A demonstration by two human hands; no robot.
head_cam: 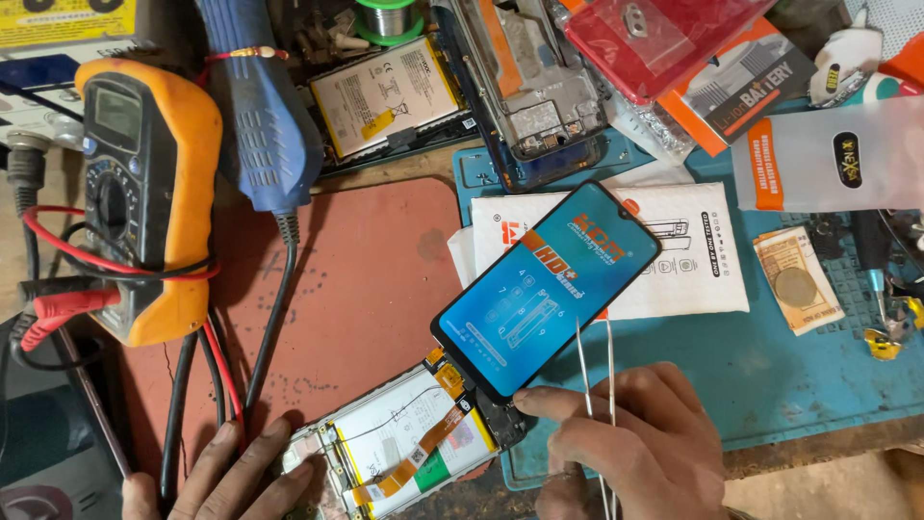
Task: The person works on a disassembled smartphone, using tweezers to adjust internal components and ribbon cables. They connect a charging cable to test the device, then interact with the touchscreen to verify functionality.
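Right hand (635, 438) at lower centre-right, fingers (553, 400) curled. Forefinger tip presses the bottom edge of the screen (549, 289), where that edge meets the top of the opened phone (404, 453). Same hand carries tweezers (597, 404), gripped between the curled fingers low on their shafts; tips point up and away from the person, slightly parted, nothing between them. Tips lie just right of the screen's lower right edge, not touching it.

Screen: new display panel with blue protective film. Long axis runs diagonally, lower-left to upper-right. Lower end sits over the phone's top edge; upper end rests on a white padded envelope (693, 260) on the blue mat (799, 376). An orange flex (446, 376) shows at the junction.

Phone: back off, battery exposed, long axis also diagonal, roughly continuing the screen's line toward the lower left. It lies half on the red mat (375, 279), half on the blue one.

Left hand (226, 477) at lower left, palm down and open, fingertips on the phone's lower-left end, gripping nothing.

Key relation: the junction lies directly under the right forefinger, left of and below the tweezers' tips. Right hand is nearer to it; left hand is at the far end of the phone.

Elsewhere on the worktop: multimeter (144, 193) upper left, blue hot-air handle (265, 116).
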